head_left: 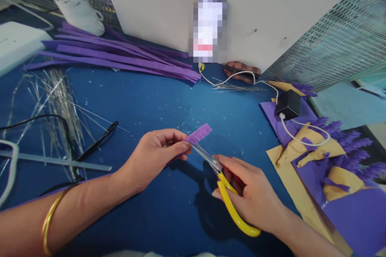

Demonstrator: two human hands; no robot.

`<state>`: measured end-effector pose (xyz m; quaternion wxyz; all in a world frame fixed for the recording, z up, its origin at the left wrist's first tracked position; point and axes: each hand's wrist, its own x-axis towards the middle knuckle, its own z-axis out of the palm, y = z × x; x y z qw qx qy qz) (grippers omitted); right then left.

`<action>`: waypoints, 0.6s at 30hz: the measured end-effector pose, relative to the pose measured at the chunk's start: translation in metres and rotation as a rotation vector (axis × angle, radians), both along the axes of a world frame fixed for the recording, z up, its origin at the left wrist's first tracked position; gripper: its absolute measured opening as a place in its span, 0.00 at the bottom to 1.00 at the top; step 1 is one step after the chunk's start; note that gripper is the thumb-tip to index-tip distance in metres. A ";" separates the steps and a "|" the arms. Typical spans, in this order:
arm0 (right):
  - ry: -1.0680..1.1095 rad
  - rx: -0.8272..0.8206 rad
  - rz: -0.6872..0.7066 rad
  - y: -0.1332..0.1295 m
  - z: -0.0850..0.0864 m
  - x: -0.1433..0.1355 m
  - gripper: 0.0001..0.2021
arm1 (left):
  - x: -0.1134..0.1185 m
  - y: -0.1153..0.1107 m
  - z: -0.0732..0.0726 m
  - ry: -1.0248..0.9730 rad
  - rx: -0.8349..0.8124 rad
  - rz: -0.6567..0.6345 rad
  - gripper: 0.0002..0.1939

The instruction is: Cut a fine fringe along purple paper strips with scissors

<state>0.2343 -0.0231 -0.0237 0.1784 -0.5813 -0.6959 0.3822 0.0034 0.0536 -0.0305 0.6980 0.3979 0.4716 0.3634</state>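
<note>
A short purple strip (199, 134) with a row of small cuts along its edge is pinched between the thumb and fingers of my left hand (164, 148). My right hand (250, 192) is closed on scissors (237, 213) with yellow handles. The metal blades point up and left, and their tips meet the strip's lower edge close to my left thumb. Something red shows under my right fingers, partly hidden. Longer purple strips (126, 58) lie in a bundle at the back left of the blue table (150, 104).
Thin wires (60, 96) and a black cable lie at the left. A blurred phone (208, 28) leans at the back beside a patterned case (243, 71). Purple flowers in tan wraps (343, 182) and a black adapter (288, 104) are at the right. A white mug (78, 12) stands back left.
</note>
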 end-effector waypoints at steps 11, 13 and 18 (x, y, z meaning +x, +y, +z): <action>-0.007 0.024 0.035 0.001 0.007 -0.002 0.23 | -0.002 0.000 0.001 -0.002 -0.025 -0.010 0.05; -0.009 0.031 0.050 0.001 0.006 -0.001 0.22 | -0.002 0.000 -0.001 -0.013 -0.033 -0.008 0.05; -0.002 0.046 0.066 0.001 0.002 0.002 0.21 | -0.001 0.000 -0.004 -0.046 -0.048 0.009 0.05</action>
